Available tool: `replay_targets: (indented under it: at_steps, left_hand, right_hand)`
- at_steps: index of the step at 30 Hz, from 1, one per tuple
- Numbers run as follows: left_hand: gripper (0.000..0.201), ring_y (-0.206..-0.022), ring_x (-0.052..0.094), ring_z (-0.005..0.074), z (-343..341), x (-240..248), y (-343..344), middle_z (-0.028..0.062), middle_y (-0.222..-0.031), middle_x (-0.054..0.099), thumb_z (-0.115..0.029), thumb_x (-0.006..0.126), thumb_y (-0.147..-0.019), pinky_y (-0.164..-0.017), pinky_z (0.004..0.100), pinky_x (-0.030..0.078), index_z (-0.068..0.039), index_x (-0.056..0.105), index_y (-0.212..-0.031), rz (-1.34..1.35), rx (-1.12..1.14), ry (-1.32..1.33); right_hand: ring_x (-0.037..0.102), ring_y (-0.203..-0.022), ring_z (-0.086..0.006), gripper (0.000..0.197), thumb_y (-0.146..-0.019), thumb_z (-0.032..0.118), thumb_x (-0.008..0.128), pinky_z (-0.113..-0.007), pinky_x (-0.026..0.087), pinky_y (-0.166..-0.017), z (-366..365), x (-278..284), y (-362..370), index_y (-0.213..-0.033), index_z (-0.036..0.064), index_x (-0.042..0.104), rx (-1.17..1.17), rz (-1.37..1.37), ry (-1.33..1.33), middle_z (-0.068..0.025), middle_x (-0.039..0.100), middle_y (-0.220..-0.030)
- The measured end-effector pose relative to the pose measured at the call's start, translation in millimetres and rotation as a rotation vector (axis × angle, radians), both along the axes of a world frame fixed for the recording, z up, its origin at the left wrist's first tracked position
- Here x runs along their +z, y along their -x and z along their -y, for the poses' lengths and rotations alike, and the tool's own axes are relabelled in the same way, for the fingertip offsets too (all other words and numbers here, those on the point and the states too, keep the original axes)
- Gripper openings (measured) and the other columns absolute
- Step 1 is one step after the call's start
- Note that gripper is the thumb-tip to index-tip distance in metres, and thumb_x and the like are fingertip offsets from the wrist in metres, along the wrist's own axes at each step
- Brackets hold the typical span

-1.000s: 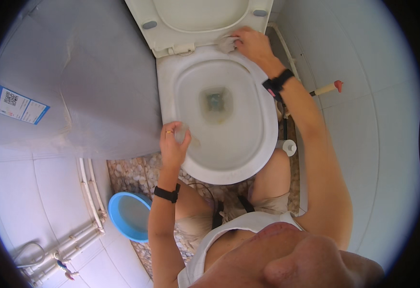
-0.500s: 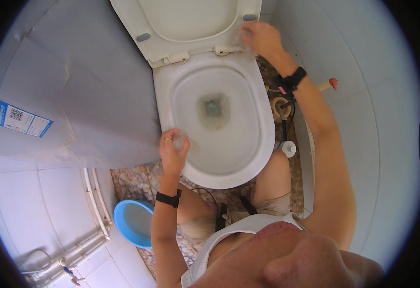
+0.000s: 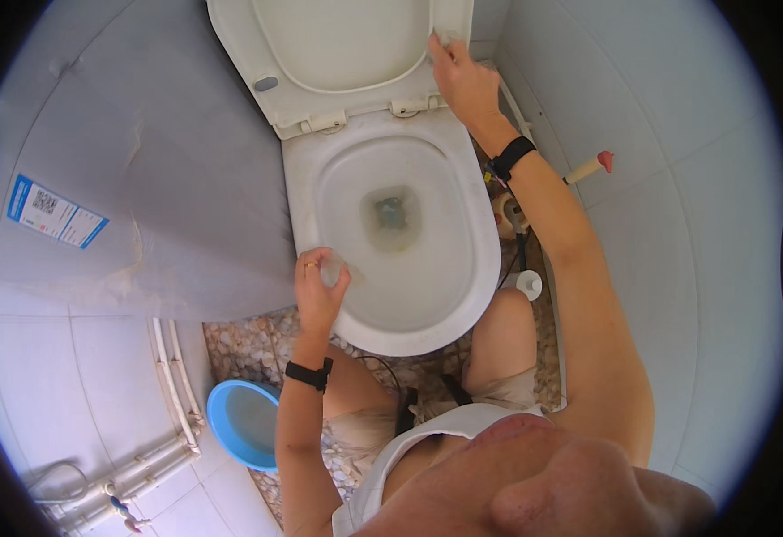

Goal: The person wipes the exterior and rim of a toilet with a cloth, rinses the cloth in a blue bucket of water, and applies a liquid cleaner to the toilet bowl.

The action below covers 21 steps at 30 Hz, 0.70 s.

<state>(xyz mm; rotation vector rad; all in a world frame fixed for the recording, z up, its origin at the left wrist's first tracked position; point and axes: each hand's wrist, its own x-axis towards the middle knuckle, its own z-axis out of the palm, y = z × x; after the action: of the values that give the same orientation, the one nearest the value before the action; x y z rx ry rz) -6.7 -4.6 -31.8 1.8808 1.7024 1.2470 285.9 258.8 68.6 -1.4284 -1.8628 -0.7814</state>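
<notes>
A white toilet stands in front of me, with its raised seat tilted back at the far end. My right hand is at the right side of the raised seat, fingers closed on a small pale, crumpled wad pressed against it. Over the left rim of the bowl, my left hand curls thumb and fingers round a translucent whitish thing; its kind is not plain. Water lies at the bottom of the bowl.
A grey covered bulk with a label crowds the toilet's left side. A blue basin rests on the pebbled floor near my left forearm. To the right are a red-tipped tap and a white cylindrical item. Pipes run along the left wall.
My right hand has shifted left and slightly downward along the raised seat, its wad now showing more clearly. The left hand stays at the rim, its grip kept. The view has moved slightly.
</notes>
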Motion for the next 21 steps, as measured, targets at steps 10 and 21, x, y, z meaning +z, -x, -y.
replay_targets:
  at_steps: [10,21]
  left_hand:
    - [0.033,-0.088,0.059,0.0281,-2.2,-3.6,2.5,0.0123,-0.098,0.058,-0.006,0.074,-0.075,-0.079,0.0373,0.05,-0.001,0.057,-0.103,-0.046,0.013,-0.02]
    - [0.032,-0.086,0.059,0.0273,-2.0,-3.0,-1.1,0.0114,-0.096,0.058,-0.005,0.073,-0.075,-0.078,0.0364,0.05,-0.002,0.057,-0.102,-0.034,0.03,-0.009]
  right_hand:
    - [0.068,-0.076,-0.0301,0.022,-0.083,0.025,0.057,-0.044,0.055,-0.067,0.3,61.9,-27.8,-0.093,0.0131,0.073,0.14,-0.266,0.633,-0.013,0.07,-0.088]
    - [0.064,-0.076,-0.0347,0.027,-0.089,0.016,0.058,-0.043,0.053,-0.068,-21.8,96.5,-22.9,-0.115,0.0127,0.064,0.148,-0.186,-0.057,-0.0098,0.064,-0.1]
